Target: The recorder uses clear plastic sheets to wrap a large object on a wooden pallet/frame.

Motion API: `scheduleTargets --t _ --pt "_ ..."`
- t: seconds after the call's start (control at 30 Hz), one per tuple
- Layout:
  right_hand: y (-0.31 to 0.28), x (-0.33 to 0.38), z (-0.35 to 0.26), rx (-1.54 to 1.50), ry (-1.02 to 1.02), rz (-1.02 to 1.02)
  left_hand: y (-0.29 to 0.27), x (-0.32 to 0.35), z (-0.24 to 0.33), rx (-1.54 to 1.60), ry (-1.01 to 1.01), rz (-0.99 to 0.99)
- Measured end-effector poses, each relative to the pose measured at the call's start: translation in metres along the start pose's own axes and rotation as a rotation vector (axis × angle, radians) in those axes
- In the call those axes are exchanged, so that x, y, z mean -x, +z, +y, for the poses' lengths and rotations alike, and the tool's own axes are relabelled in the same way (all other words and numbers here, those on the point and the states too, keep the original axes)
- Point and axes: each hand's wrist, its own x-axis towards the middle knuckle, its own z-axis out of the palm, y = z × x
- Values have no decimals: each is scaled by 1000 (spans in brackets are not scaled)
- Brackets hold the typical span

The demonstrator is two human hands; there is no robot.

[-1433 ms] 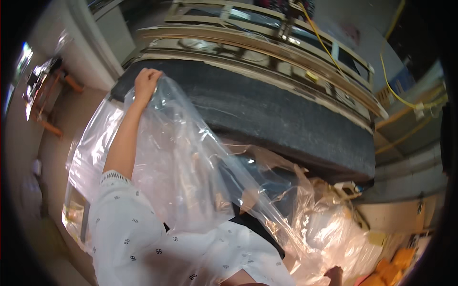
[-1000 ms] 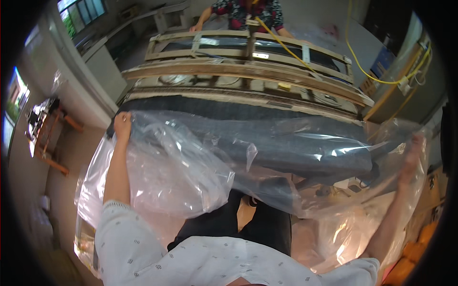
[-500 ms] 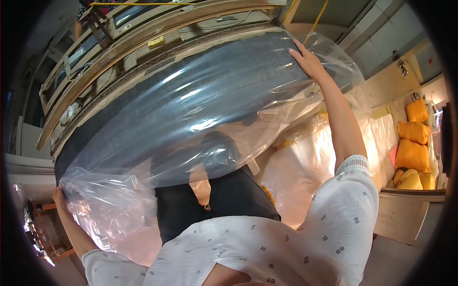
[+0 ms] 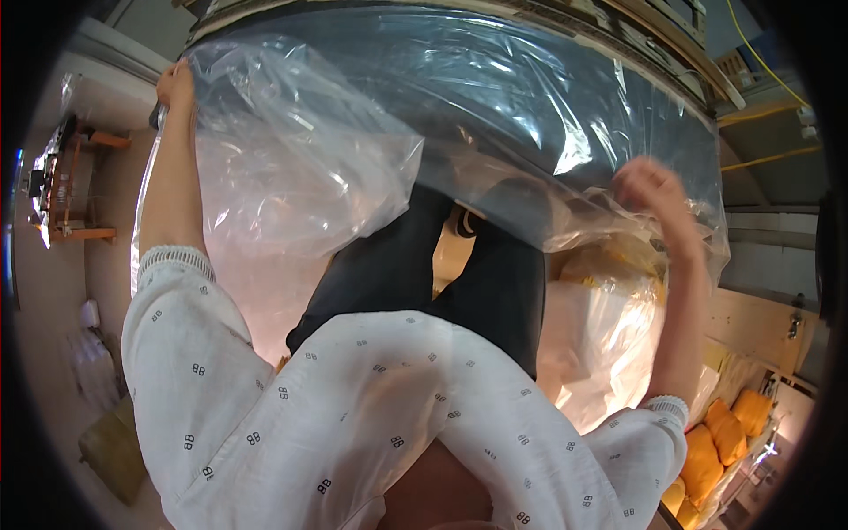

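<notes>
A wide sheet of clear plastic film (image 4: 305, 172) lies over a long dark surface (image 4: 424, 53) and hangs in wrinkled folds on the near side. My left hand (image 4: 177, 84) is closed on the film's edge at the dark surface's left corner. Over the right part of the sheet is my right hand (image 4: 652, 187), bent back at the wrist. Motion smears its fingers, so whether they hold the film cannot be made out. Film gathers close beside that hand.
Wooden frame rails (image 4: 658, 40) run along the far side. A yellow cord (image 4: 751, 44) hangs at the upper right. Orange bundles (image 4: 707, 450) lie at the lower right, and an orange-framed stand (image 4: 79, 185) is at the left. Crumpled clear film (image 4: 609, 336) lies near my right side.
The view has turned toward the left. My right hand has come away from the far right corner, back toward me. My left hand stays at the left corner with the film.
</notes>
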Motion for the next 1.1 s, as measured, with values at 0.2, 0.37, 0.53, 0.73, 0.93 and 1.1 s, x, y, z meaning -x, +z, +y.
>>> scheduleTargets --t 0.2,0.37,0.53,0.73,0.93,1.1 --pt "204 -2 26 40 -319 -317 4 16 32 326 -174 111" --pt "272 -53 3 60 -883 -18 -1 27 50 272 -109 72" --pt "177 21 -96 -8 -446 -261 -9 30 30 403 -74 37" --pt "52 91 -23 389 -402 256 2 45 84 698 319 -258" --pt "248 32 -68 786 -414 858 23 40 69 614 188 -223" --pt "49 143 36 1099 -402 1372 14 44 64 660 118 -141"
